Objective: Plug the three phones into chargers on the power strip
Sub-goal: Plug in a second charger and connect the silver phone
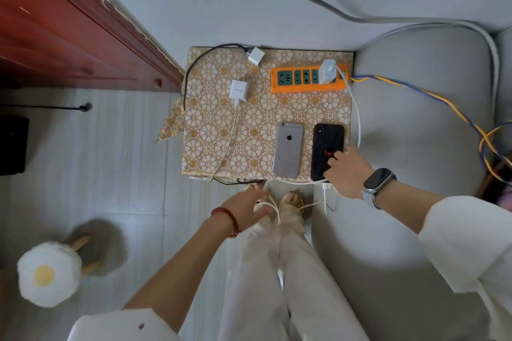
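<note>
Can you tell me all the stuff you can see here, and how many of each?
power strip: 1, orange with green sockets, far right of the table.
plugged charger: 1, white, in the power strip.
loose chargers: 2, white, lying on the far left part of the table.
silver phone: 1, face down, near edge of the table.
black phone: 1, right of the silver phone.
table: 1, gold flower-pattern cover.
stool: 1, fluffy fried-egg seat, on the floor at left.
sofa: 1, grey, at right.
left hand: 1, red bead bracelet, at white cables below the table edge.
right hand: 1, smartwatch, gripping the black phone.
</note>
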Demonstrator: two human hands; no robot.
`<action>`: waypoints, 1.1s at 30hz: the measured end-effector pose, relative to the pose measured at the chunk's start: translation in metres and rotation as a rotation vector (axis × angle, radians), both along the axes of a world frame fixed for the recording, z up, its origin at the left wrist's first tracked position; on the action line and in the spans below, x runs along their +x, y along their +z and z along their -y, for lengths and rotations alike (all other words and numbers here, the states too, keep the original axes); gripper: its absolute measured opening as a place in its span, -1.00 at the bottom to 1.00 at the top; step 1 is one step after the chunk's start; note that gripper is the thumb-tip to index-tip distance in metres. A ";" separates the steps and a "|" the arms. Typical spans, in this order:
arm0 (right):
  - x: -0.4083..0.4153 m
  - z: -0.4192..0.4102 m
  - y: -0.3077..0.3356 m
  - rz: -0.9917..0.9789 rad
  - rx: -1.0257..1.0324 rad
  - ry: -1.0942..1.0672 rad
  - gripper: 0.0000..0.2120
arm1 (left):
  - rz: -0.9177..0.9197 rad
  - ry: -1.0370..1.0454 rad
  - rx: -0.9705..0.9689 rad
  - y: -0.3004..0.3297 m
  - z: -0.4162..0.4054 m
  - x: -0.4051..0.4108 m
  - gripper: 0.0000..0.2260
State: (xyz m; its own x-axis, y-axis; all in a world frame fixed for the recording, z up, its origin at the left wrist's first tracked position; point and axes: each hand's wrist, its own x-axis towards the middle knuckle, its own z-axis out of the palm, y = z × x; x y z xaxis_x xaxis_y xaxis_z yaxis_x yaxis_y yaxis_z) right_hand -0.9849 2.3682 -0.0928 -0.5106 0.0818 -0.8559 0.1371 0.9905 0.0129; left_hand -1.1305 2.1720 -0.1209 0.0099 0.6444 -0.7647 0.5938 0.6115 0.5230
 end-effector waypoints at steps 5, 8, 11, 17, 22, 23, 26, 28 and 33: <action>-0.006 -0.005 -0.009 -0.181 -0.120 -0.156 -0.62 | -0.261 0.341 0.115 -0.018 -0.040 -0.032 -0.69; -0.024 -0.003 -0.015 -0.398 -0.150 -0.311 -0.65 | -0.361 0.463 0.108 -0.031 -0.062 -0.055 -0.67; -0.042 -0.006 -0.021 -0.504 -0.174 -0.447 -0.67 | -0.411 0.544 0.075 -0.047 -0.082 -0.075 -0.63; -0.067 -0.015 -0.036 -0.632 -0.210 -0.582 -0.65 | -0.413 0.595 -0.052 -0.081 -0.108 -0.100 -0.62; -0.076 -0.021 -0.048 -0.606 -0.203 -0.621 -0.64 | -0.450 0.495 -0.082 -0.090 -0.107 -0.101 -0.72; -0.077 -0.022 -0.049 -0.604 -0.201 -0.630 -0.63 | -0.414 0.510 -0.058 -0.089 -0.106 -0.101 -0.76; -0.087 -0.024 -0.051 -0.625 -0.202 -0.669 -0.57 | -0.259 0.573 0.110 -0.076 -0.099 -0.100 -0.90; -0.098 -0.024 -0.050 -0.666 -0.229 -0.662 -0.47 | -0.194 0.557 0.265 -0.060 -0.091 -0.100 -0.89; -0.129 -0.023 -0.050 -0.619 -0.383 -0.532 -0.42 | -0.142 0.489 0.501 -0.026 -0.072 -0.108 -0.86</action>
